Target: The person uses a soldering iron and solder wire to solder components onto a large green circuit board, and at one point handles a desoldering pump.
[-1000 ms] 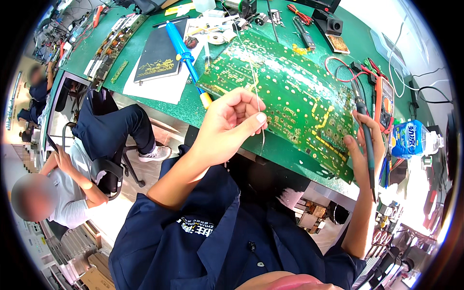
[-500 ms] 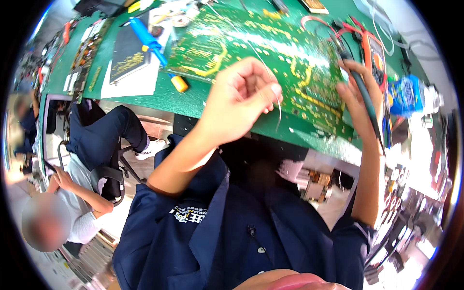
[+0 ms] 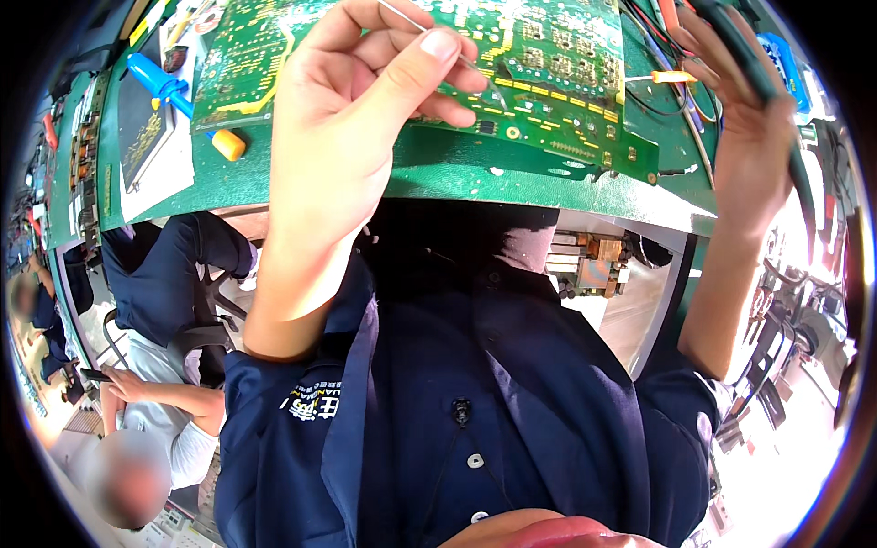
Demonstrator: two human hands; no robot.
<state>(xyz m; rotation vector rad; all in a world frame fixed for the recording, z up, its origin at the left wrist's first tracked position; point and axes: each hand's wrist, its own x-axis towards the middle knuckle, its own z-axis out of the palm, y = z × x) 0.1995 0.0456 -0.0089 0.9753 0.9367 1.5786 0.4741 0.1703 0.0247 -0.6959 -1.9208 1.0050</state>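
Over the left part of a green circuit board (image 3: 557, 114), my left hand (image 3: 343, 114) pinches a thin silvery wire, likely solder (image 3: 402, 15), between thumb and fingers. The wire's free end points down toward the board's near side. At the right, beyond the board's edge, my right hand (image 3: 754, 137) grips a soldering iron (image 3: 747, 59) by its dark handle. The iron is slanted, and its lower end passes beside my wrist. My left hand hides some of the board.
Left of the board lie a blue solder sucker (image 3: 160, 84), a yellow-handled tool (image 3: 228, 144) and a dark booklet (image 3: 142, 137) on white paper. An orange-handled screwdriver (image 3: 671, 78) and cables are at the right. A seated person (image 3: 160, 384) is at the left, beside the green table (image 3: 420, 173).
The view has shifted, and the board sits higher in it. My right hand with the soldering iron has moved right, away from the board's edge. My left hand still pinches the wire.
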